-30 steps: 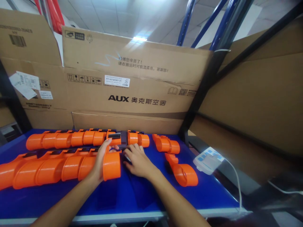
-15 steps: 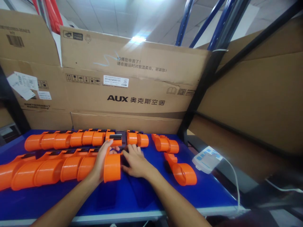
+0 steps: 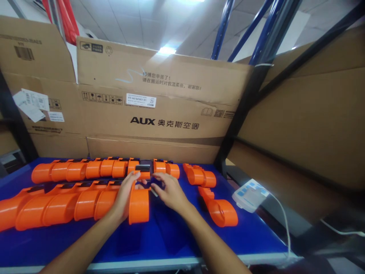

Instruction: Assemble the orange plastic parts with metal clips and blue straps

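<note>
My left hand is closed around an orange ring-shaped part, whose wide curved band hangs below the fingers and whose upper end carries a dark strip. Close to its right side is my right hand, fingers bent toward the part, with a small pale piece showing under the thumb; what the fingertips grip is too small to make out. Behind the hands stands a back row of orange parts with dark strips on top. A front row of similar parts lies to the left.
Several more orange parts lie at the right of the blue table. Beside them sits a white box with a cable. A large cardboard sheet stands behind, next to a dark metal post.
The held orange part and my left hand have shifted slightly right. My right hand's fingers have lifted and moved a little right, and a pale piece now shows beneath the thumb.
</note>
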The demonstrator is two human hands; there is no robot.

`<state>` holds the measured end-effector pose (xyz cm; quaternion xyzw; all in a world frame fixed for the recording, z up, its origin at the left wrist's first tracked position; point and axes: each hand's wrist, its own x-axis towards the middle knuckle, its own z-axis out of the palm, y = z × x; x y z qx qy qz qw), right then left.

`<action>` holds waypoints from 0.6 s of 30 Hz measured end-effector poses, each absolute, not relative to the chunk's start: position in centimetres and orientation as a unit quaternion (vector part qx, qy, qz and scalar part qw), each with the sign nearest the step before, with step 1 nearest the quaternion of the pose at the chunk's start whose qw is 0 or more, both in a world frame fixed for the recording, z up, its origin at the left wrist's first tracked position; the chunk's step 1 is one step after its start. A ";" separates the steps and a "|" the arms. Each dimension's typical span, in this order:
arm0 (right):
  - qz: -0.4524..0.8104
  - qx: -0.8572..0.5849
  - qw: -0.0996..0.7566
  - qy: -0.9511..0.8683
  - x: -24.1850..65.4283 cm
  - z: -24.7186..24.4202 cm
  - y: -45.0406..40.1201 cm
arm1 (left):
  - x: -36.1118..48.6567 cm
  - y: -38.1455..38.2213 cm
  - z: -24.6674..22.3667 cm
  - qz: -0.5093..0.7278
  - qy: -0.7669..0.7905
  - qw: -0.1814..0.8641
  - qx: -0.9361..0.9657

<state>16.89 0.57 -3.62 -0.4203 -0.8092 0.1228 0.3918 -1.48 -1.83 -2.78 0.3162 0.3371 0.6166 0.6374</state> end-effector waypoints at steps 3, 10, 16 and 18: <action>0.194 -0.418 0.500 -0.734 17.2 -3.2 0.9 | -1.3 -1.8 -3.3 0.615 0.330 0.627 0.346; 0.367 -0.337 0.601 -0.625 16.5 -2.9 0.7 | -1.1 -1.2 -4.1 0.590 0.370 0.569 0.436; 0.346 -0.331 0.601 -0.640 15.9 -3.2 0.2 | -0.9 -1.6 -3.8 0.592 0.356 0.550 0.469; 0.299 -0.344 0.584 -0.672 16.0 -3.2 0.1 | -1.0 -1.6 -3.9 0.591 0.361 0.546 0.472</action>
